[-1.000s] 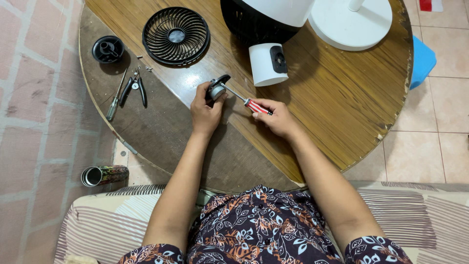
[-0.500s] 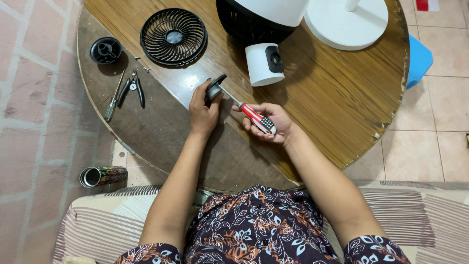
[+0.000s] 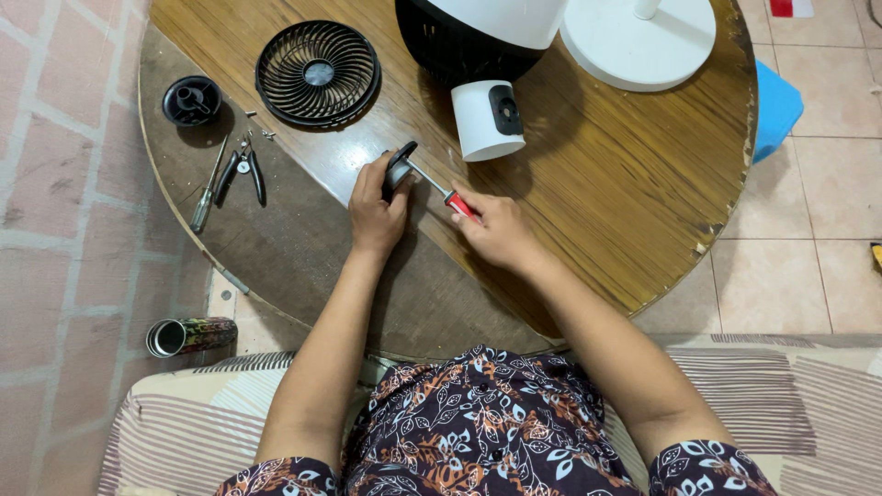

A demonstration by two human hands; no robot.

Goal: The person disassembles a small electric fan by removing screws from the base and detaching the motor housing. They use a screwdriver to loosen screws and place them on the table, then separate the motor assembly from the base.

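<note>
The left hand [image 3: 375,213] grips a small grey-and-black motor part [image 3: 397,168] on the round wooden table [image 3: 597,184]. Just to its right, the right hand [image 3: 496,230] is clenched around a red-handled screwdriver [image 3: 457,202], its tip touching the part. Pliers [image 3: 241,170] lie well off to the left.

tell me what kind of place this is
Probably a home spot used for a repair, not a workshop: a worn round wooden table on tiled floor, a striped cushioned seat, and pliers beside a detached fan grille.
</note>
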